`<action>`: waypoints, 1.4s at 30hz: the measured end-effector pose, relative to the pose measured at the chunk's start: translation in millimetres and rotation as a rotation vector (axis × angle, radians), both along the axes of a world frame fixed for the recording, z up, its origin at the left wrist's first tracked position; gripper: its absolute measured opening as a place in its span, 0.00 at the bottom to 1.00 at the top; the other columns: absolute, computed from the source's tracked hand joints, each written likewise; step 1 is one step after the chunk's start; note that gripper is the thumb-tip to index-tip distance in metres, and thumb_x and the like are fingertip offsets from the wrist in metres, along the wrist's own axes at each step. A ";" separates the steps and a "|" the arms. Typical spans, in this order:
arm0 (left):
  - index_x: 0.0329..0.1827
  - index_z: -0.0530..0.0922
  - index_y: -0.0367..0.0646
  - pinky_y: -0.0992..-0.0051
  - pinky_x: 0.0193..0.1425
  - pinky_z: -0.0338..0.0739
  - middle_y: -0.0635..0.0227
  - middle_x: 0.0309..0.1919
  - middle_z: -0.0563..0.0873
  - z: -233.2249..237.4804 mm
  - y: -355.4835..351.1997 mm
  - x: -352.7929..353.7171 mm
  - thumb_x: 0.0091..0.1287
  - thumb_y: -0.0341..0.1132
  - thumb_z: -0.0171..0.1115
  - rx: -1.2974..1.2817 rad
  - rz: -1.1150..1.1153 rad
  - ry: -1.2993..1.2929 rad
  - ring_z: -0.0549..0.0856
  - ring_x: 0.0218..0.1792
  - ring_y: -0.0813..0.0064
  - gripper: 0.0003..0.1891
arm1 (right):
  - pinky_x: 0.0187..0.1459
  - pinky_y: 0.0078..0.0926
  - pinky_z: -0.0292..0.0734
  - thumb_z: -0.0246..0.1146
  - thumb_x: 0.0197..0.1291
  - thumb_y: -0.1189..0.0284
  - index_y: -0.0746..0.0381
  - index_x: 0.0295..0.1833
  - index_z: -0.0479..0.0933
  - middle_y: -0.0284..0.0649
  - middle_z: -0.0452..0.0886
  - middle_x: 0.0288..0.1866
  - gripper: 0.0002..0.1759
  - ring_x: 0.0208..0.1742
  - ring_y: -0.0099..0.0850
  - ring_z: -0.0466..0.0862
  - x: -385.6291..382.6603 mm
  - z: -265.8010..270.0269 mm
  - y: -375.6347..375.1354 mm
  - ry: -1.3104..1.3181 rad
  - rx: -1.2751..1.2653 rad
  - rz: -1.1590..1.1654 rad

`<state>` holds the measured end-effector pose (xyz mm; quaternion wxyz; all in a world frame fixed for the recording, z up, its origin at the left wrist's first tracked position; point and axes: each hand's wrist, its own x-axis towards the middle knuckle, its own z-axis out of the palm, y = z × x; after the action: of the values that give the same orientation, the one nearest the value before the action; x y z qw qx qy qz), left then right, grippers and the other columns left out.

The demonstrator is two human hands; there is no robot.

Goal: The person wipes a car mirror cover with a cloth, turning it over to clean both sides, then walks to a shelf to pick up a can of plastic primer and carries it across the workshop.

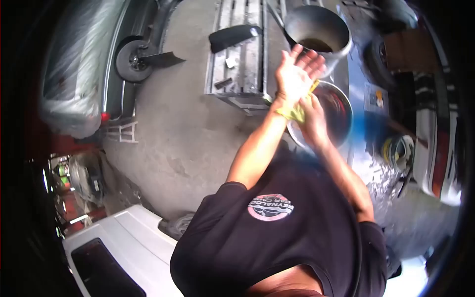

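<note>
My left hand (298, 74) is stretched out, palm up, with its fingers apart and nothing in it. My right hand (311, 116) is closed around a crumpled yellow-green cloth (293, 114), pressed against my left wrist. Part of the cloth is hidden by my fingers, and both hands are slightly blurred. Directly under my right hand stands a round tub (345, 101) with a dark, partly reddish inside. Beyond my left fingertips is a larger grey metal tub (324, 22) with something dark at its bottom.
A slatted metal bench (250, 64) stands ahead, bearing a black panel (232, 38). A plastic-covered vehicle (81, 64) and a small wheel (133, 62) are at the left. White vehicle bodywork (133, 237) lies behind left. At right are a bucket (400, 151) and another white vehicle (425, 148).
</note>
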<state>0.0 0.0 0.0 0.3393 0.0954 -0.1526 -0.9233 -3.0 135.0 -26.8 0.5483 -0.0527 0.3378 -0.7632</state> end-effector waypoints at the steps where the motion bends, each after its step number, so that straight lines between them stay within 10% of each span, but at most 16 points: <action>1: 0.73 0.65 0.46 0.37 0.71 0.73 0.48 0.58 0.79 0.0 1.3 -3.7 0.79 0.60 0.52 -0.009 -0.003 -0.064 0.80 0.63 0.40 0.32 | 0.64 0.27 0.75 0.64 0.73 0.71 0.66 0.70 0.70 0.39 0.80 0.63 0.24 0.61 0.25 0.81 -5.7 -2.7 0.6 0.103 0.024 -0.004; 8: 0.59 0.80 0.36 0.67 0.43 0.90 0.54 0.46 0.88 4.4 -133.3 93.7 0.79 0.39 0.61 -0.667 0.167 -0.585 0.92 0.41 0.65 0.16 | 0.59 0.26 0.76 0.61 0.66 0.72 0.69 0.65 0.77 0.40 0.86 0.56 0.23 0.54 0.27 0.84 -14.2 56.3 -20.4 0.575 0.252 0.051; 13: 0.55 0.82 0.38 0.69 0.30 0.87 0.60 0.41 0.89 -86.8 -298.3 215.1 0.76 0.40 0.63 -0.463 0.438 -1.020 0.89 0.33 0.70 0.14 | 0.65 0.39 0.80 0.52 0.78 0.56 0.66 0.73 0.72 0.48 0.81 0.65 0.30 0.61 0.39 0.85 -25.9 79.1 -12.7 0.288 -0.023 -0.147; 19: 0.41 0.86 0.34 0.62 0.40 0.84 0.61 0.31 0.89 -117.8 -412.9 242.8 0.70 0.47 0.69 -0.685 0.551 -1.430 0.89 0.33 0.65 0.19 | 0.67 0.35 0.78 0.64 0.68 0.62 0.66 0.71 0.72 0.44 0.81 0.65 0.30 0.62 0.37 0.84 13.2 58.3 -72.0 0.406 0.228 -0.054; 21: 0.40 0.86 0.34 0.60 0.48 0.82 0.59 0.32 0.89 -120.9 -439.2 240.8 0.69 0.48 0.70 -0.681 0.519 -1.424 0.89 0.35 0.62 0.21 | 0.58 0.37 0.84 0.68 0.65 0.65 0.68 0.67 0.73 0.45 0.85 0.54 0.29 0.50 0.35 0.88 47.4 67.4 -98.8 0.411 0.221 -0.080; 23: 0.50 0.86 0.37 0.72 0.24 0.76 0.64 0.34 0.88 -128.1 -470.3 236.3 0.71 0.53 0.68 -0.716 0.202 -1.470 0.86 0.31 0.74 0.24 | 0.58 0.37 0.84 0.70 0.62 0.67 0.67 0.69 0.72 0.43 0.85 0.52 0.32 0.51 0.34 0.87 60.0 57.6 -107.2 0.393 0.219 -0.043; 27: 0.51 0.87 0.40 0.72 0.29 0.74 0.62 0.40 0.89 -107.3 -481.5 226.6 0.65 0.60 0.71 -0.578 -0.008 -1.404 0.85 0.32 0.74 0.29 | 0.60 0.35 0.83 0.71 0.62 0.67 0.68 0.72 0.70 0.42 0.83 0.54 0.35 0.54 0.32 0.86 75.5 64.6 -119.7 0.372 0.262 0.002; 35: 0.30 0.85 0.44 0.77 0.19 0.66 0.74 0.25 0.83 -115.5 -496.6 219.7 0.60 0.51 0.78 -0.530 -0.026 -1.209 0.77 0.21 0.81 0.18 | 0.61 0.34 0.83 0.67 0.68 0.67 0.70 0.71 0.71 0.43 0.84 0.55 0.30 0.55 0.33 0.86 88.2 59.7 -123.8 0.335 0.268 -0.060; 42: 0.35 0.83 0.47 0.74 0.41 0.77 0.76 0.29 0.86 -90.3 -477.9 220.7 0.63 0.45 0.78 -0.546 -0.099 -0.857 0.82 0.30 0.82 0.14 | 0.61 0.34 0.82 0.66 0.69 0.67 0.69 0.70 0.72 0.43 0.83 0.57 0.28 0.56 0.33 0.86 92.8 50.3 -130.7 0.288 0.240 -0.057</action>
<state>220.7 -477.9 -90.3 0.2147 0.3657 -0.5182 -0.7427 89.8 4.3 23.5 0.4748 -0.0860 0.5027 -0.7173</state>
